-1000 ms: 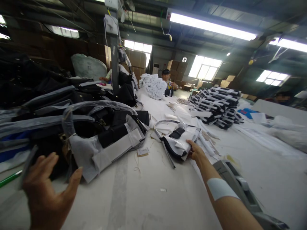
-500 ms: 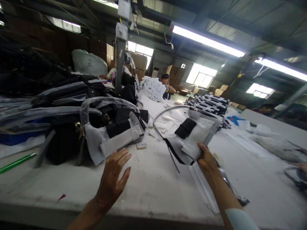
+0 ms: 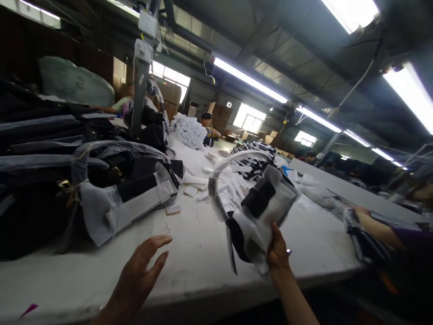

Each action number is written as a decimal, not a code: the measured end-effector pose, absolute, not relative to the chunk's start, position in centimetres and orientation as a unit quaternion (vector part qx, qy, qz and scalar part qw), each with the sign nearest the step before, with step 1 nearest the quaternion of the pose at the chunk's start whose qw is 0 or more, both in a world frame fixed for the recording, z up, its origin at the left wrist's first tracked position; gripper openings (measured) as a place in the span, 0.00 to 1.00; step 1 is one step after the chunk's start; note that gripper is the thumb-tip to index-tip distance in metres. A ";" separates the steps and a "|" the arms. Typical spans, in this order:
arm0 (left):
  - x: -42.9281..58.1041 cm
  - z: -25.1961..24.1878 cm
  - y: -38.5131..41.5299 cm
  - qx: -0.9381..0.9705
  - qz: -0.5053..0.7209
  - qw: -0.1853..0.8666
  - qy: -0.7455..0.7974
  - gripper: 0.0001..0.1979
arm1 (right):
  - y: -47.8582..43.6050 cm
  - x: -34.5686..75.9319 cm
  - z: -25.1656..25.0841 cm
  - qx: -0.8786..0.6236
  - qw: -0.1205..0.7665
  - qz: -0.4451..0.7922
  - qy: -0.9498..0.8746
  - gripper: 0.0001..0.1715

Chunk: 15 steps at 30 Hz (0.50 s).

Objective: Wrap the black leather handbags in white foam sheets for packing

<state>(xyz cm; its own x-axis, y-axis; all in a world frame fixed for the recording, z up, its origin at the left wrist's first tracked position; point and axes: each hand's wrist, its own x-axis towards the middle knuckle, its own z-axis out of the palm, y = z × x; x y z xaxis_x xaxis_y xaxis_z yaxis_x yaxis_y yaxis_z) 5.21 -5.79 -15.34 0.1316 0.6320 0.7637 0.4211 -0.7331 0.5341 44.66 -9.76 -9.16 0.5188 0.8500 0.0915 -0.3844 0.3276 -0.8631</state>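
Observation:
My right hand grips a black handbag by its lower right side, tilted above the white table. White wrapping covers much of the bag, and its arched handle is wrapped in clear plastic. Over the table's near part, my left hand hovers with fingers apart and nothing in it. Beyond that hand, another black handbag with a wrapped handle and white wrapping rests on the table at left, apart from my fingers.
Dark bags are heaped at far left. A white pile and stacked black-and-white pieces lie farther back. A metal post rises behind the left bag. At right, a co-worker's arm reaches over a wrapped dark item.
The view has swung right, bringing a co-worker at right into sight. The bag in my right hand has turned and tilted. My left hand stays open.

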 end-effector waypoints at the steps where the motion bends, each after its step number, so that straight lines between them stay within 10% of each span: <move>1: 5.5 -15.2 -6.2 0.744 0.543 0.150 0.359 0.12 | -10.2 43.7 -9.4 -0.434 0.760 0.390 -0.287 0.12; 8: 9.3 -13.4 -7.9 0.659 0.421 0.552 0.288 0.41 | -11.6 37.4 -11.3 -0.379 0.761 0.484 -0.208 0.20; 15: 12.6 -11.8 -8.3 0.543 0.472 0.644 0.259 0.48 | -11.6 32.6 -12.7 -0.332 0.769 0.539 -0.086 0.18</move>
